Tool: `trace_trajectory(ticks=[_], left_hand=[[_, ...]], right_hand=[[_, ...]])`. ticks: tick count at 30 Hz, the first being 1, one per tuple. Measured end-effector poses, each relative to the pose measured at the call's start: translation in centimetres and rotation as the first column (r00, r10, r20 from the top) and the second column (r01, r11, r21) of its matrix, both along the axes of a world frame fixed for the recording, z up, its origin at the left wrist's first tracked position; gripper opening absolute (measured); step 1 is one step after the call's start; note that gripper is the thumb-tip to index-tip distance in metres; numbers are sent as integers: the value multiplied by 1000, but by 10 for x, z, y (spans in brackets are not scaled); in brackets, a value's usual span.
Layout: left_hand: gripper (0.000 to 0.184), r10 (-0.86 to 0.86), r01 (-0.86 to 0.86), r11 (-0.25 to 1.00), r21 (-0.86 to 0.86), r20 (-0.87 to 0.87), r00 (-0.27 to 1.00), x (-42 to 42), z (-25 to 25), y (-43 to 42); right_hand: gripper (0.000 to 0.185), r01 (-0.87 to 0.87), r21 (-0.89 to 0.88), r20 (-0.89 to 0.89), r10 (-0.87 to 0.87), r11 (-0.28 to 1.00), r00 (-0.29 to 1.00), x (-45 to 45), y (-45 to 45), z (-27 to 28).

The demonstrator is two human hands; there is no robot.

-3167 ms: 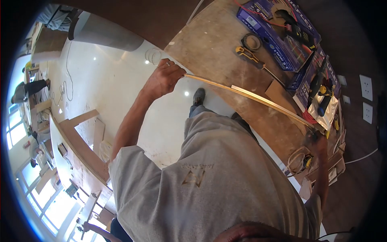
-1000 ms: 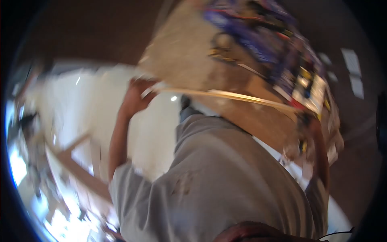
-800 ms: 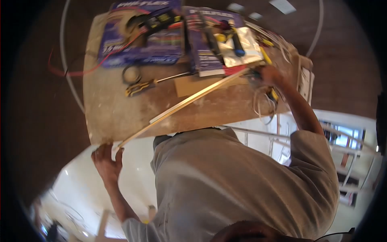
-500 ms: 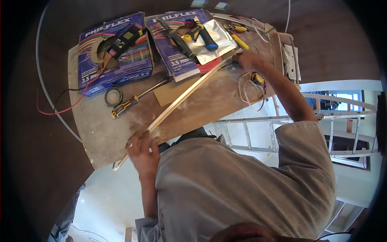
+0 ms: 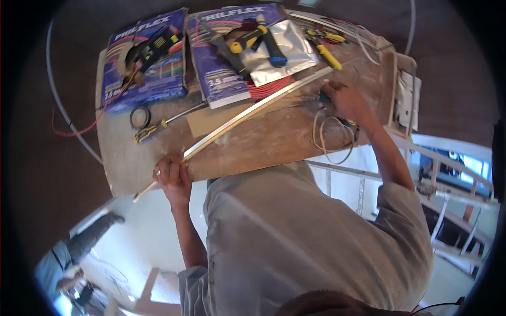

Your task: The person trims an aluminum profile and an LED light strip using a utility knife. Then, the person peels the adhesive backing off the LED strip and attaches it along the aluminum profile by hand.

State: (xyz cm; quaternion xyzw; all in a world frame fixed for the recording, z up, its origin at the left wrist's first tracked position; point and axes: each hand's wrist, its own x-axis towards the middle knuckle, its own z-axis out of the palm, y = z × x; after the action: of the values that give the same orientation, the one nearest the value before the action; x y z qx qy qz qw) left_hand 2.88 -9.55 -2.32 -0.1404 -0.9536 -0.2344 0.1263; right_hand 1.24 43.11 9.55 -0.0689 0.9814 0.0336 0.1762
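Observation:
A long, narrow, pale strip (image 5: 232, 124), like a thin trunking length, lies slantwise across the wooden board. My left hand (image 5: 174, 178) is closed around its near end, which sticks out past the board's edge. My right hand (image 5: 348, 102) is just below the strip's far end, apart from it, with curled fingers around a small dark green thing (image 5: 323, 97) that I cannot make out. Beside that hand are a loop of pale cable (image 5: 315, 134) and a partly hidden tape measure (image 5: 348, 122). A yellow-handled tool (image 5: 329, 57) lies by the strip's far end.
Two blue wire boxes (image 5: 158, 87) stand at the back, with a tester, a hammer and a silver pouch (image 5: 292, 50) on top. A screwdriver (image 5: 150, 131) and a tape roll (image 5: 140, 117) lie left. A ladder (image 5: 448, 197) is at right; another person (image 5: 63, 263) is lower left.
My right hand has drawn back from the strip's far end, leaving that end uncovered. My left hand still grips the near end. The whole view has shifted, bringing the other person further into sight.

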Motion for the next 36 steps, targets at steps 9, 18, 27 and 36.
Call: trace_trajectory(ticks=[9, 18, 27, 36], left_hand=[[30, 400, -398, 915, 68, -18, 916, 78, 40, 19], [22, 511, -522, 852, 47, 147, 847, 150, 29, 40], [21, 340, -368, 922, 120, 202, 919, 163, 4, -33], [27, 204, -244, 858, 452, 135, 970, 119, -26, -192]], right_hand=[[64, -179, -260, -357, 78, 949, 931, 5, -29, -5], [71, -112, -914, -273, 385, -389, 882, 12, -110, 159], [47, 52, -996, -3, 604, -74, 797, 59, -204, 241], [62, 194, -973, 109, 495, -123, 862, 102, -360, 232]])
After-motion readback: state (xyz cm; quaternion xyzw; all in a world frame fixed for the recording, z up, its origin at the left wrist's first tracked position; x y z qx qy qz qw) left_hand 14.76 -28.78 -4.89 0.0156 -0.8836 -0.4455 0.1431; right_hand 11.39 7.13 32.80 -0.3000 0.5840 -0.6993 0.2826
